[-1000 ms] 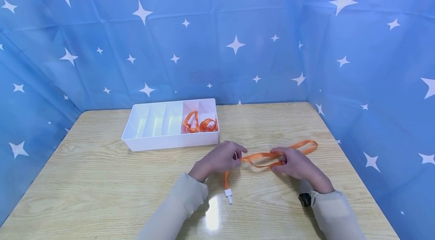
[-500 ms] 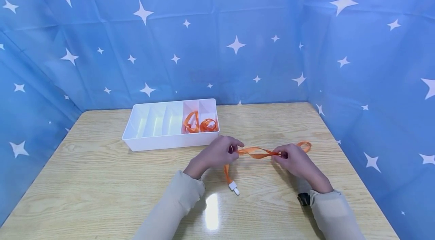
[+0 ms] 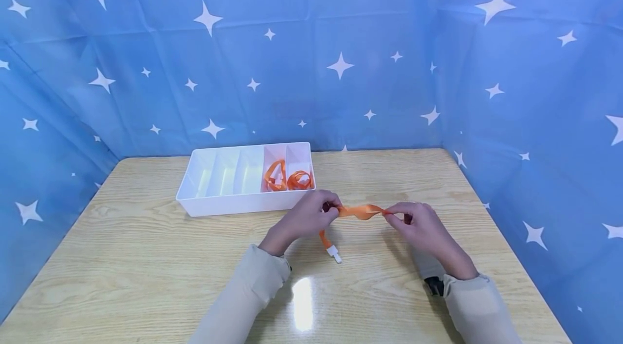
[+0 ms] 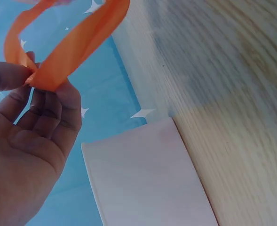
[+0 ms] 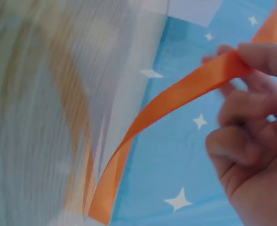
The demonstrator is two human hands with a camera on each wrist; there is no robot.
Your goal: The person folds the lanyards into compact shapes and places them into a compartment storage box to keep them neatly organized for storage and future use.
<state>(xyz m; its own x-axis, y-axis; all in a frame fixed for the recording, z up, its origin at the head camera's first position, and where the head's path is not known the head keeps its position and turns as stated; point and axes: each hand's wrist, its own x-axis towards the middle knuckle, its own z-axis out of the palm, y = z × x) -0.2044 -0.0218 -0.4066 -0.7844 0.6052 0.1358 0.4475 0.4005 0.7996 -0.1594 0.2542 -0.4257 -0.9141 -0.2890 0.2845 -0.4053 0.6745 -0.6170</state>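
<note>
An orange lanyard (image 3: 362, 212) stretches, slightly twisted, between the two hands above the table. My left hand (image 3: 311, 214) pinches it between thumb and fingers near the box's front right corner; the left wrist view shows the strap (image 4: 77, 47) folded at those fingertips. Below this hand hangs a short end with a white clip (image 3: 333, 253). My right hand (image 3: 419, 225) pinches the other part between thumb and forefinger, its other fingers curled. In the right wrist view, a length of the strap (image 5: 176, 99) droops from that pinch toward the table.
A white divided box (image 3: 233, 204) stands at the back of the wooden table (image 3: 146, 268). Two of its right compartments hold coiled orange lanyards (image 3: 299, 180). A blue curtain (image 3: 292, 52) with white stars hangs behind and along the sides.
Both hands have shifted slightly up and away, the right one also moving left. The loop beyond the right hand has gone from view, and the strap between the hands now lies together.
</note>
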